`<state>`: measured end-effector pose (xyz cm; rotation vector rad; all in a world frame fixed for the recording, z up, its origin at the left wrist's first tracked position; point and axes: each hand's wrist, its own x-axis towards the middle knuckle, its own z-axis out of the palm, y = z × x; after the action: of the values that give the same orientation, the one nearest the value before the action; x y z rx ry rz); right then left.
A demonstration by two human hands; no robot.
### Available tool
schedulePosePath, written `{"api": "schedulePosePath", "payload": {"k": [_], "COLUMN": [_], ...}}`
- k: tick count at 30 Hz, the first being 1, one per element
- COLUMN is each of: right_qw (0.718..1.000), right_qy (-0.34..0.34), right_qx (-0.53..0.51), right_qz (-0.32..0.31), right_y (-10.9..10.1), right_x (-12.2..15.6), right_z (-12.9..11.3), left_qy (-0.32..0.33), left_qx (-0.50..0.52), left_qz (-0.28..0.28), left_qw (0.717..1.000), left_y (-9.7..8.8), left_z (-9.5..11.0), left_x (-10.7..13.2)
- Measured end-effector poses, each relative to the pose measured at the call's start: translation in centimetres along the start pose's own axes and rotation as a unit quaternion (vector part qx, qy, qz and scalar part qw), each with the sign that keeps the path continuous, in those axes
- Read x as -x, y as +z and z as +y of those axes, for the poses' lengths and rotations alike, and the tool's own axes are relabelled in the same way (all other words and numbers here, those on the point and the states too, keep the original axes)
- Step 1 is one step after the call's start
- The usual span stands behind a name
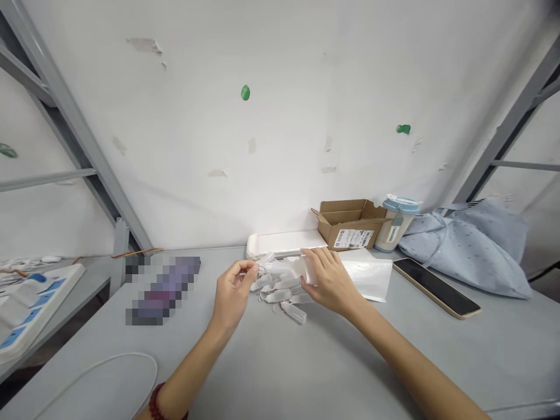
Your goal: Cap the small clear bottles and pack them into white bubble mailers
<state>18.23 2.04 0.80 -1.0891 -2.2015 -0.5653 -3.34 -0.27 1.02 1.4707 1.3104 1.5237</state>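
Note:
My left hand (231, 294) is closed in a pinch, thumb against fingertips, at the left edge of a pile of small translucent white plastic pieces (280, 291) with thin loops of string. What lies between its fingertips is too small to make out. To the right of the pile, my right hand (329, 279) has its thumb and fingers closed on a glossy white plastic bag (370, 277), which lies partly under that hand. Between the two hands, pale pieces overlap, and where the bag's mouth lies I cannot tell.
Behind the hands stand a long white case (286, 240), an open cardboard box (354, 230) and a lidded cup (396, 224). On the right lie a phone (437, 287) and a light blue cloth bag (476, 245). A white cable (118, 356) curves across the left of the grey desk (271, 373).

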Motion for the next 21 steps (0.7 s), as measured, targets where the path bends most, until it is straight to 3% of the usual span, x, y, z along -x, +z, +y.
{"api": "schedulePosePath", "payload": {"k": [4,11,15,21], "right_qw": [1.000,1.000,0.999,0.997], "right_qy": [-0.002,-0.014,-0.037,-0.069], "right_qx": [-0.004,-0.014,-0.022,-0.044], "right_qz": [0.000,-0.011,-0.017,-0.009], "right_y": [0.1,0.1,0.2,-0.1], "right_x": [0.0,-0.1,0.0,-0.1], "right_z": [-0.1,-0.3,-0.6,-1.8], "left_qy": [0.005,0.063,0.031,-0.069], "left_qx": [0.005,-0.092,-0.051,0.042], "left_qz": [0.012,-0.044,-0.060,-0.126], "left_qw": [1.000,0.993,0.996,0.989], "left_y": [0.1,2.2,2.5,2.2], "left_z": [0.1,-1.1,-1.4,-1.0], "left_x": [0.2,0.7,0.6,0.6]}}
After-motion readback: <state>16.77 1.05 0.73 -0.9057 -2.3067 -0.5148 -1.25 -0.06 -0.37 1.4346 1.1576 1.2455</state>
